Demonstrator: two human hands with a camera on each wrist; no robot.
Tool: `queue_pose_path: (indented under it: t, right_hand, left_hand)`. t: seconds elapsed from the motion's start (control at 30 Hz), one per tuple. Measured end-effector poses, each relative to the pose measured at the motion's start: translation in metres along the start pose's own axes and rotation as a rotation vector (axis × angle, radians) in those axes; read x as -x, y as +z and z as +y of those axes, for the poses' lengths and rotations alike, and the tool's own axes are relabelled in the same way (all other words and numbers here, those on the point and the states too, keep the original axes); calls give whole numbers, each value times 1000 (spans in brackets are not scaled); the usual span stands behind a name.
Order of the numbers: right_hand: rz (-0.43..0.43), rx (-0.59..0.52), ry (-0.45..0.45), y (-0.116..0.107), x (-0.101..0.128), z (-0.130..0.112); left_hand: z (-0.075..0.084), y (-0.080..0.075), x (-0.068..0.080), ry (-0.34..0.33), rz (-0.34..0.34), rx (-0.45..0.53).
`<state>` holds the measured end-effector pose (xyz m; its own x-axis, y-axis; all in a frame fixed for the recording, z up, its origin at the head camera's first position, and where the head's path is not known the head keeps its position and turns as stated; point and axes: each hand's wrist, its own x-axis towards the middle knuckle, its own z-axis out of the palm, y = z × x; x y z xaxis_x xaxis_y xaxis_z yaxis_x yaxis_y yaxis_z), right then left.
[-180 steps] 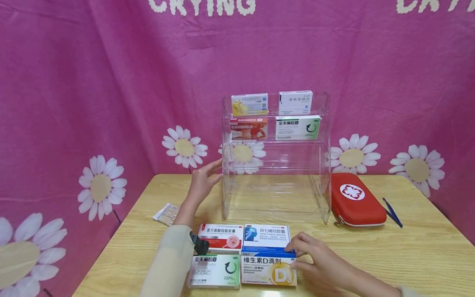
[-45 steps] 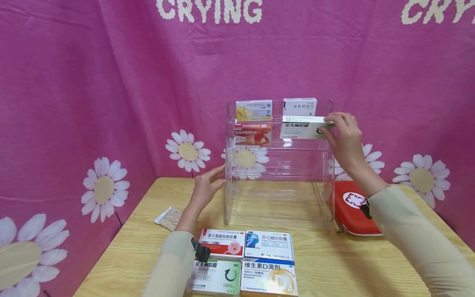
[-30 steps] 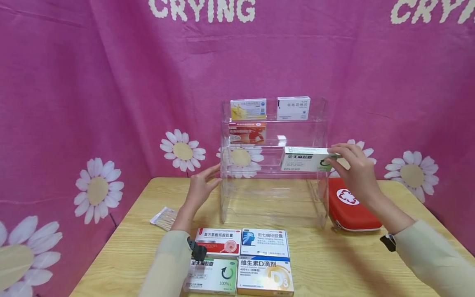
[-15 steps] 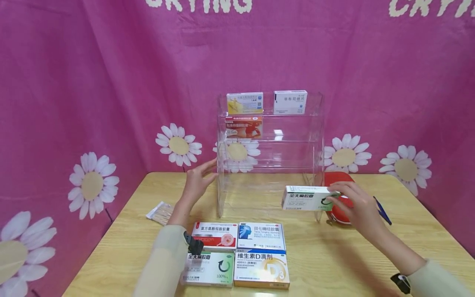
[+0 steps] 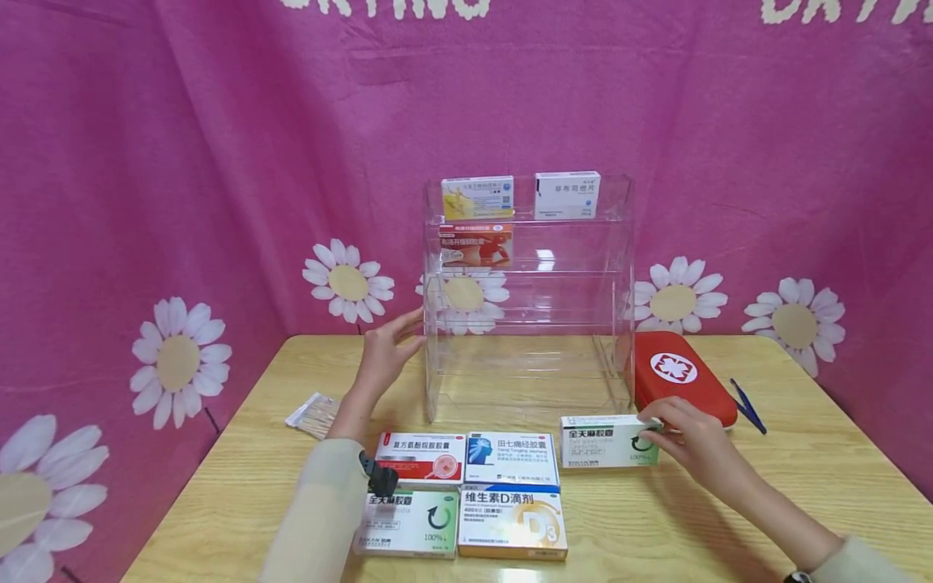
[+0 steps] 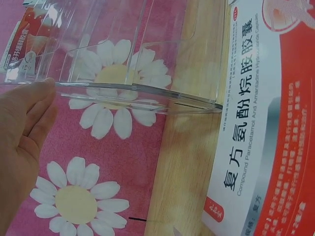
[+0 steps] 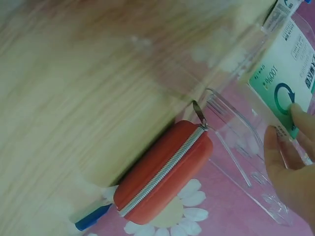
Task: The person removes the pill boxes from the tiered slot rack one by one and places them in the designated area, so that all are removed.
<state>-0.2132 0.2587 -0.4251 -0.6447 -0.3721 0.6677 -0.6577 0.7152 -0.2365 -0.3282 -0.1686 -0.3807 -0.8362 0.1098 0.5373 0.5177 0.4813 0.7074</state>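
Right hand [image 5: 688, 441] gripping green-white box [image 5: 608, 441], flat, lengthwise left-right

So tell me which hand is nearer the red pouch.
Right. The right hand holds the green box on the table just in front of the red pouch; the left hand rests on the clear rack, across on its far side.

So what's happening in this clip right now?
A person sits at a wooden table with a clear acrylic shelf on it. The right hand pinches the end of a green-and-white medicine box that lies on the table in front of the shelf. The left hand rests flat against the shelf's left side. Three boxes stand on the upper tiers, four more boxes lie in a block near the person, and a red first-aid pouch lies right of the shelf.
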Motion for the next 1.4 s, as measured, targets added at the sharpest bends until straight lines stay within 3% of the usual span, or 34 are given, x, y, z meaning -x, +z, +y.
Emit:
queue_pose_path:
  t: [0.17,0.5,0.9,1.03,1.4]
  right_hand:
    - [-72,-30,26,5,4,3]
    - [-290,-61,233,5,0,10]
    - [-518,-118,288,11,-4,21]
    - [-549,-101,282,13,-3,23]
    - [-518,-73,261,21,-1,20]
  left_hand:
    - [-1,0,1,-25,-5,6]
    - [1,1,3,-39,-6,-2]
    - [1,1,4,-33,-4,5]
    - [0,1,4,-30,-2,-7]
    - [-1,0,3,-5,2,-6]
